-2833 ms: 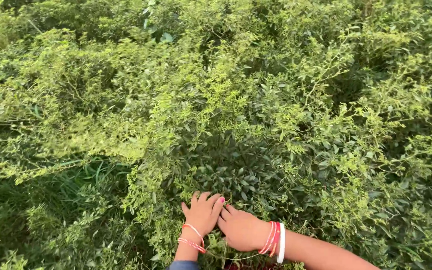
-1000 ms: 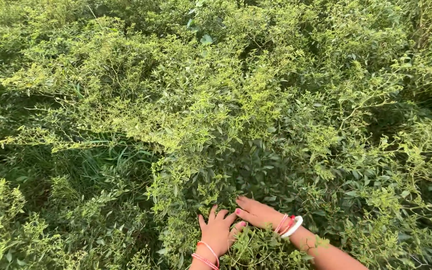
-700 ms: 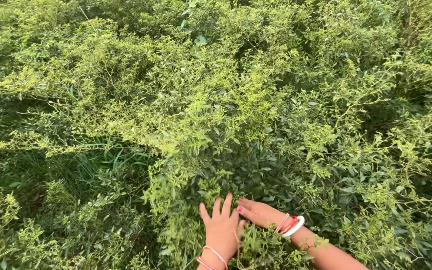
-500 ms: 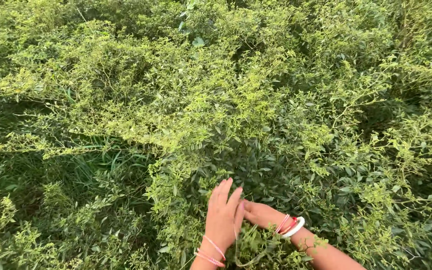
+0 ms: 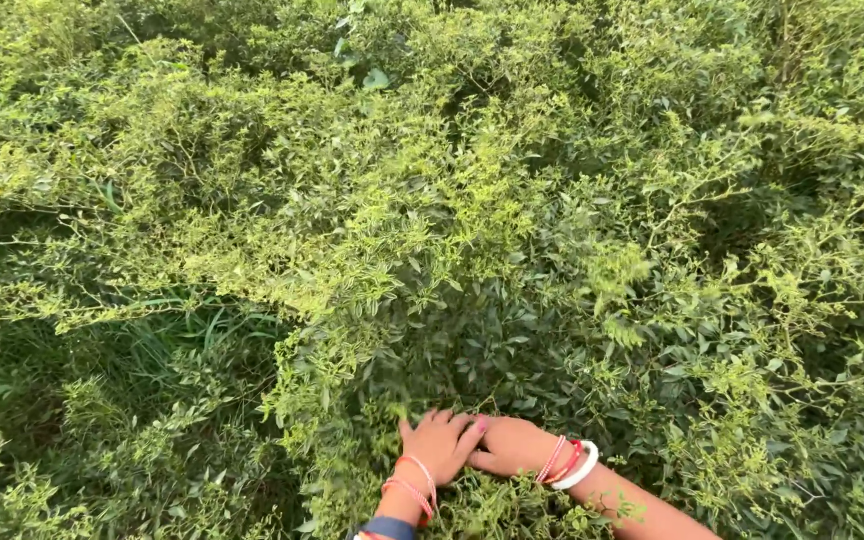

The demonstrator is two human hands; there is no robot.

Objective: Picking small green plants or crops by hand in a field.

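Observation:
Both my hands press into the near side of a dense green bush with small narrow leaves. My left hand lies palm down on the foliage with its fingers curled into the leafy twigs. Thin red and pink bangles ring its wrist above a blue cuff. My right hand rests beside it, touching its fingers. Its own fingertips are hidden under my left hand and the leaves. Red and white bangles circle the right wrist.
Bushes of the same kind fill the whole view, paler yellow-green shoots on top and darker leaves below. A shaded gap with long grass blades opens at the left. One broad leaf stands out far back.
My left hand had reached forward with straight fingers; now it has drawn back and its fingers curl into the leaves. The right hand has stayed close beside it. The view has shifted slightly.

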